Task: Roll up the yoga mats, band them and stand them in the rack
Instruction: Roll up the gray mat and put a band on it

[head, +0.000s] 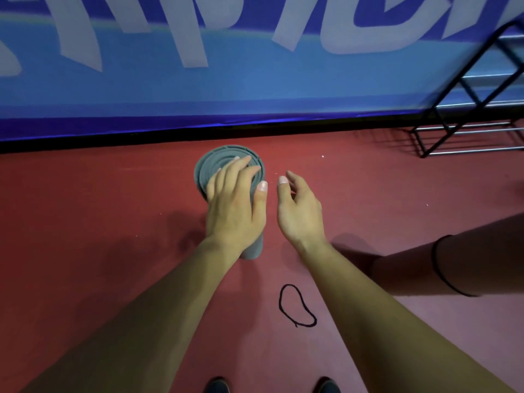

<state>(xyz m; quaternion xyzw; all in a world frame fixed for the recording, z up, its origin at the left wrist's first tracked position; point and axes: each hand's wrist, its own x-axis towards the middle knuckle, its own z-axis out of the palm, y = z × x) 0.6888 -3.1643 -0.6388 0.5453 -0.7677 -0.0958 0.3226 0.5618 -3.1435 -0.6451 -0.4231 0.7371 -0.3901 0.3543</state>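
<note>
A rolled grey-green yoga mat [215, 163] stands on end on the red floor, its spiral top facing me. My left hand [235, 202] lies over its top and near side with fingers straight, touching it. My right hand [297, 208] hovers just to the right of the roll, fingers relaxed and holding nothing. A black elastic band [297, 306] lies in a loop on the floor between my forearms. The black metal rack [465, 109] stands at the far right by the wall.
A blue banner wall [226, 80] with large pale letters runs across the back. A second rolled mat [467, 259], reddish with a black band round it, lies on the floor at the right. My shoe tips [217, 385] show at the bottom edge.
</note>
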